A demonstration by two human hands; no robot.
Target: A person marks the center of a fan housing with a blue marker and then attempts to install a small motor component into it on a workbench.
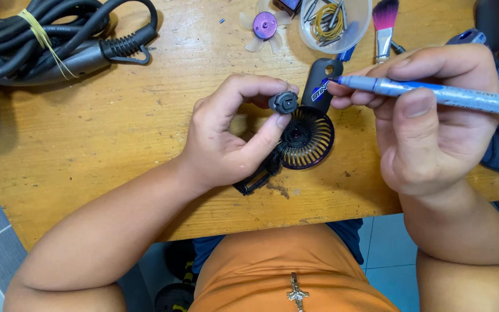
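Pinched between your left hand's (226, 136) thumb and forefinger is a small dark round part (283, 102), raised just above the fan housing (307, 138), a black ribbed disc with a purple rim lying on the wooden table (105, 138). Your fingers cover the near side of the part, so its full shape is hard to make out. Your right hand (428, 115) is closed around a blue marker pen (434, 92), its tip just above the housing's far edge, beside a black tab (322, 81) that rises behind the housing; the pen's tail runs out of view at the right edge. A black bracket (255, 179) pokes out from under your left hand, on the near side of the housing, mostly hidden. Beyond the housing sit a clear tub (353, 29) of small bits, a pink-tipped brush (384, 26) and a pale fan blade (264, 26), all cut off at the top edge. Far to the housing's left lies a coiled black cable (59, 34).
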